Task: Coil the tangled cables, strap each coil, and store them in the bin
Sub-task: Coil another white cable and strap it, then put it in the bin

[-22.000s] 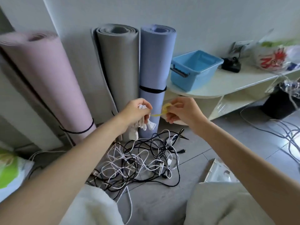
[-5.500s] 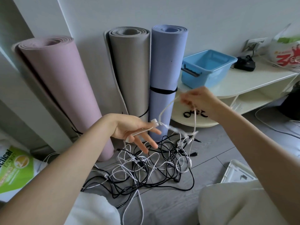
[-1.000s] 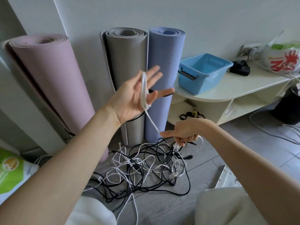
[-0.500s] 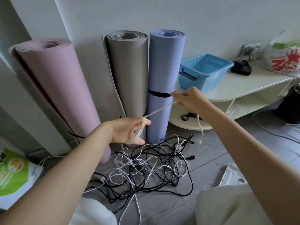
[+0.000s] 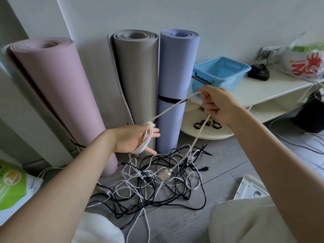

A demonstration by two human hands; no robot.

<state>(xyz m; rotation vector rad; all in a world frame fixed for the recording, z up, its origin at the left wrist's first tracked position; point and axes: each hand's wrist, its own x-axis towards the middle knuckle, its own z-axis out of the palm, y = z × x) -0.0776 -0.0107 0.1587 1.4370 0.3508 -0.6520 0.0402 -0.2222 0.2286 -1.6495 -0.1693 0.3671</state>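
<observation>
Left hand (image 5: 135, 139) spread wide, palm up, white cable (image 5: 172, 108) looped round its fingers. Right hand (image 5: 216, 104) pinches that same cable higher up, line taut between the two, plug end dangling over the tangled cables (image 5: 157, 179) on the floor. Blue bin (image 5: 220, 73) sits at the shelf's left edge.

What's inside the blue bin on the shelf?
The blue bin shows only bare blue floor and walls inside. Its near wall hides the front bottom corner, so anything lying there cannot be seen.
</observation>
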